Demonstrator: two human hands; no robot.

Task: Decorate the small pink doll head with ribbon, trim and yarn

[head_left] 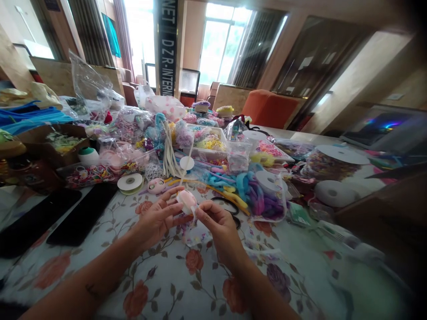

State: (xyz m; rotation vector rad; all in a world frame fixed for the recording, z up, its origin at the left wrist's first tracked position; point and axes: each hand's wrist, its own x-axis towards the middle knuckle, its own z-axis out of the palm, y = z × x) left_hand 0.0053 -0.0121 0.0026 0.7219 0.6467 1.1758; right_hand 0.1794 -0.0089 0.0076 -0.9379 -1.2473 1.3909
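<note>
Over the flowered tablecloth, my left hand [160, 218] grips a small, rounded, pale pink doll head [187, 201] between thumb and fingers. From it a thin white strip [187, 164] rises. My right hand [220, 226] pinches at the lower right edge of the head, on what looks like a bit of white ribbon; the fingers partly cover it. Just below the hands lies a clear plastic bag with small coloured pieces [196, 235]. Black-handled scissors [227, 205] rest right behind my right hand. A second doll head [156, 186], with an eye showing, lies beyond my left hand.
Two black phone-like slabs [82, 215] lie at left, near a ribbon spool [130, 182]. Bags of beads, a white tray [218, 133], and blue and purple fuzzy strands [253, 189] crowd the back. At right are white rolls [336, 193] and a cardboard box [383, 213].
</note>
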